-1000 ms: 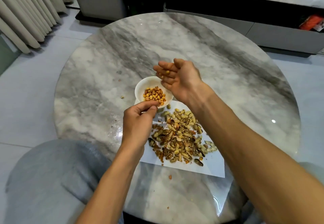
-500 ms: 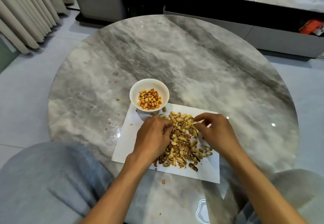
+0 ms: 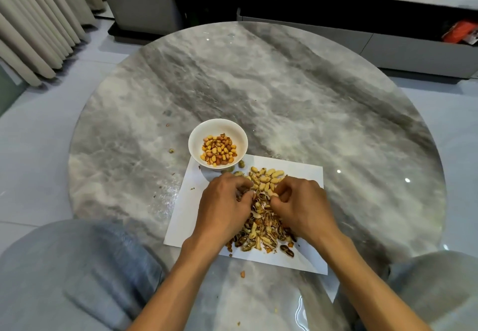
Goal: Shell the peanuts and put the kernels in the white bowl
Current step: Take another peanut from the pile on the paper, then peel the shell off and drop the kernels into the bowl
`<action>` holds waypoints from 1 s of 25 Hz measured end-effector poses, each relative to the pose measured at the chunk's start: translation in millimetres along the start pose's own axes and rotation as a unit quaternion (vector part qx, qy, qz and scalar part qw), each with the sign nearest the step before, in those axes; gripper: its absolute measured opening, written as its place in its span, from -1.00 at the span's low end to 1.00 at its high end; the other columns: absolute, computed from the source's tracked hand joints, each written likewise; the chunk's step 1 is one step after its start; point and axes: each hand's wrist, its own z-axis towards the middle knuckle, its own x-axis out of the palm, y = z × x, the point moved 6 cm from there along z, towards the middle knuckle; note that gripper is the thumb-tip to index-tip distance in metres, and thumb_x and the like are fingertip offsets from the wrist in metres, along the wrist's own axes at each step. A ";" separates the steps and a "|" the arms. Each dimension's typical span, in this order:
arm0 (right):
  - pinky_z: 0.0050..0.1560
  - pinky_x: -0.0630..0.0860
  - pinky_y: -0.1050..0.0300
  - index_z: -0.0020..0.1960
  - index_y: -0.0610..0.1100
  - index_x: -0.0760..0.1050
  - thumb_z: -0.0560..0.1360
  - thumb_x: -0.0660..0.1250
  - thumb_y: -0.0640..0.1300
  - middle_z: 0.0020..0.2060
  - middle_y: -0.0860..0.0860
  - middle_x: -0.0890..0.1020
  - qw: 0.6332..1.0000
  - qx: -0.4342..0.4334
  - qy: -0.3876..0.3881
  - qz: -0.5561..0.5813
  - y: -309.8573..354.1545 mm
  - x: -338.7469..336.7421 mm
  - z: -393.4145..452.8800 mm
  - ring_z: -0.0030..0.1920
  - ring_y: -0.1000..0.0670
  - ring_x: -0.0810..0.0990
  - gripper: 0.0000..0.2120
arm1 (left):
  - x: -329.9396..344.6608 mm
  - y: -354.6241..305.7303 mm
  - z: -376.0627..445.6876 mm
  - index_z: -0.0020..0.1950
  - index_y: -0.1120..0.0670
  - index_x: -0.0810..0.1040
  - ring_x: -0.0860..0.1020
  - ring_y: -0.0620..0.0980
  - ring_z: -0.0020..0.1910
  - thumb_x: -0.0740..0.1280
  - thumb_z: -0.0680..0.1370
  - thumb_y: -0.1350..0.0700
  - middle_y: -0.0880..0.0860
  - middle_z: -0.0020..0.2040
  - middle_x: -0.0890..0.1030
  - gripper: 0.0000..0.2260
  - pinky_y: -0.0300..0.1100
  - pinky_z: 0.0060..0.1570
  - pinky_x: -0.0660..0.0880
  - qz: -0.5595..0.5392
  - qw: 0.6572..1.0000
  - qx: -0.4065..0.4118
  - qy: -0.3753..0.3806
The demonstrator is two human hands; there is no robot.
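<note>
The right hand [image 3: 301, 206] has its thumb and forefinger curled in a pinch at the middle of the frame, seemingly on a pale peanut [image 3: 274, 193], though the hold is partly hidden. The left hand [image 3: 224, 204] curls its fingers into the heap's edge; what it holds, if anything, I cannot tell. A second ago the right hand hung open above the white bowl [image 3: 217, 123]; now both hands are down on the pile of shells [image 3: 261, 229] at lower centre. So one kernel has likely gone in and a new peanut is being taken. Whole peanuts [image 3: 271, 174] lie just above the hands on the white paper [image 3: 302, 170]; the kernels [image 3: 219, 150] sit in the bowl, centre left, on the marble table [image 3: 284, 92].
</note>
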 end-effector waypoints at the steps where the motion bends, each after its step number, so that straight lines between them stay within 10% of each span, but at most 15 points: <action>1: -0.24 0.55 0.11 -0.14 -0.02 0.61 0.42 0.45 -0.11 -0.33 0.10 0.62 0.999 0.011 -0.011 0.044 0.3 -6.5 -4.1 -0.28 0.09 0.59 -0.97 | -1.7 -2.2 -1.0 0.07 -0.08 0.69 0.59 -0.20 -0.05 0.45 0.52 0.06 -0.14 0.00 0.65 -0.86 -0.45 -0.09 0.45 -0.043 0.999 -0.012 0.011; 10: -0.18 0.62 0.17 -0.07 -0.08 0.71 0.50 0.44 -0.27 -0.21 -0.03 0.73 0.889 0.050 -0.001 0.454 14.9 -25.3 -32.3 -0.24 -0.01 0.67 -0.87 | -9.1 -26.2 -11.7 -0.03 -0.02 0.72 0.68 -0.16 -0.04 0.48 0.49 0.24 -0.08 -0.08 0.74 -0.83 -0.31 -0.05 0.57 -0.374 0.923 -0.056 0.075; 18: -0.22 0.61 0.16 -0.05 -0.25 0.71 0.42 0.40 -0.17 -0.29 -0.16 0.61 0.800 0.081 0.093 0.587 22.3 -9.0 -30.0 -0.30 -0.02 0.57 -0.81 | -14.2 -32.3 -9.3 -0.05 0.01 0.73 0.61 -0.22 -0.06 0.44 0.50 0.26 -0.08 -0.06 0.68 -0.84 -0.32 -0.01 0.52 -0.403 0.911 -0.012 0.090; 25: -0.15 0.56 0.07 -0.07 -0.17 0.72 0.55 0.31 -0.16 -0.28 -0.15 0.64 0.827 0.043 0.054 0.559 27.1 -6.8 -29.4 -0.27 -0.05 0.57 -0.79 | -8.3 -35.5 -13.1 0.03 0.06 0.73 0.64 -0.03 -0.17 0.43 0.47 0.11 0.08 -0.17 0.69 -0.83 -0.29 -0.15 0.55 -0.472 0.872 -0.062 0.112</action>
